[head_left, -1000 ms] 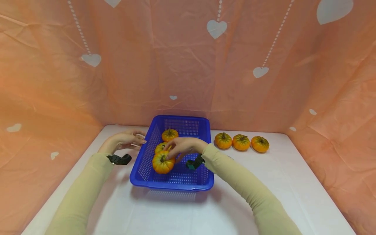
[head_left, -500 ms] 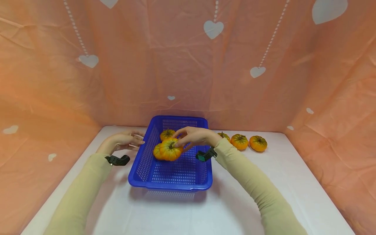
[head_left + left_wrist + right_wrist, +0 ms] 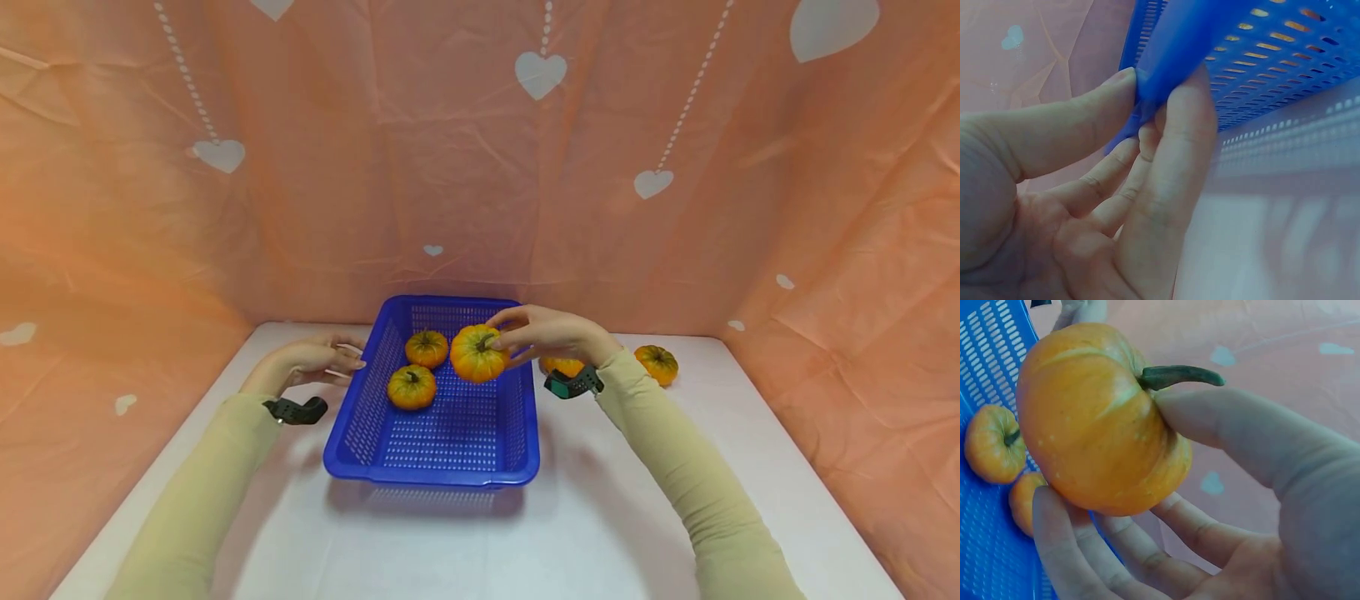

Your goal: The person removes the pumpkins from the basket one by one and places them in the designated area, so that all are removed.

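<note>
My right hand (image 3: pixel 551 333) grips a small orange pumpkin (image 3: pixel 477 354) above the right part of the blue plastic basket (image 3: pixel 427 477). In the right wrist view the thumb presses beside the green stem of the held pumpkin (image 3: pixel 1097 425), with the fingers under it. At the basket's left side my left hand (image 3: pixel 315 361) pinches the rim (image 3: pixel 1175 56) between thumb and fingers. Inside the basket lie two more pumpkins: one at the back (image 3: pixel 427 349), one nearer the front (image 3: pixel 411 387).
Right of the basket, on the white table (image 3: pixel 600 517), stands a pumpkin (image 3: pixel 657 365). Another pumpkin (image 3: pixel 561 367) shows partly behind my right hand and wrist. An orange cloth (image 3: pixel 465 167) with white hearts hangs behind and at both sides.
My right hand has lifted the pumpkin from the basket's front left and carried it up and to the right. The left hand has stayed at the rim.
</note>
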{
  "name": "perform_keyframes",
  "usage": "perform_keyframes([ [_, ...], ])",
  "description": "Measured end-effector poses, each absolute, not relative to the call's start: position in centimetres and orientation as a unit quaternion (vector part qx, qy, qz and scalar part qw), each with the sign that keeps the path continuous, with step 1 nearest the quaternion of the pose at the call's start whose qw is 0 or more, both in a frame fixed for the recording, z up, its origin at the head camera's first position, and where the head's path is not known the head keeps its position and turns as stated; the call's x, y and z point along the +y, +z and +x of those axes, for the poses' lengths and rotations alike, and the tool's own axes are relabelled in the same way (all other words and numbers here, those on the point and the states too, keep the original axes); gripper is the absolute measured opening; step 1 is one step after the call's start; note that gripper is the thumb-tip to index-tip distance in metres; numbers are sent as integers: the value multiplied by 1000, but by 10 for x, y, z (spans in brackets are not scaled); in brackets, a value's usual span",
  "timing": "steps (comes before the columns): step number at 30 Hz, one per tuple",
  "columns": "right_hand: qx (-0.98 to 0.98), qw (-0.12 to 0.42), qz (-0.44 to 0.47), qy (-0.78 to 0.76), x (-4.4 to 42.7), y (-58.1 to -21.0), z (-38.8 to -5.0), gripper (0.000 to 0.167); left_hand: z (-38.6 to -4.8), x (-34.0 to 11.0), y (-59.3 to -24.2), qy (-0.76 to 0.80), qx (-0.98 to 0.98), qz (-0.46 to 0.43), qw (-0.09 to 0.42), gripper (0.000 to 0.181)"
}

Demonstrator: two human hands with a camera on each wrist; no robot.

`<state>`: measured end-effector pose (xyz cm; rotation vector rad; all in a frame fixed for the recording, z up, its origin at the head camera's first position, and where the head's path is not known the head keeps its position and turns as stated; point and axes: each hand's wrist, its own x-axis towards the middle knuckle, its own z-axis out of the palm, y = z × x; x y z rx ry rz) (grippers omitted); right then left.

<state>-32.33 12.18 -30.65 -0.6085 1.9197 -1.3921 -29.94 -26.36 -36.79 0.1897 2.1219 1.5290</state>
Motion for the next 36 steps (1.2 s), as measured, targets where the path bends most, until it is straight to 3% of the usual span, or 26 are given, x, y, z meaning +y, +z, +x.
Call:
perform_keyframes([
  [19, 757, 293, -172, -558, 207, -322, -324, 54, -303, -264, -366, 577, 776, 69, 245, 52],
  [36, 726, 315, -81, -606, 252, -383, -317, 63, -299, -264, -367, 574, 779, 61, 245, 50],
])
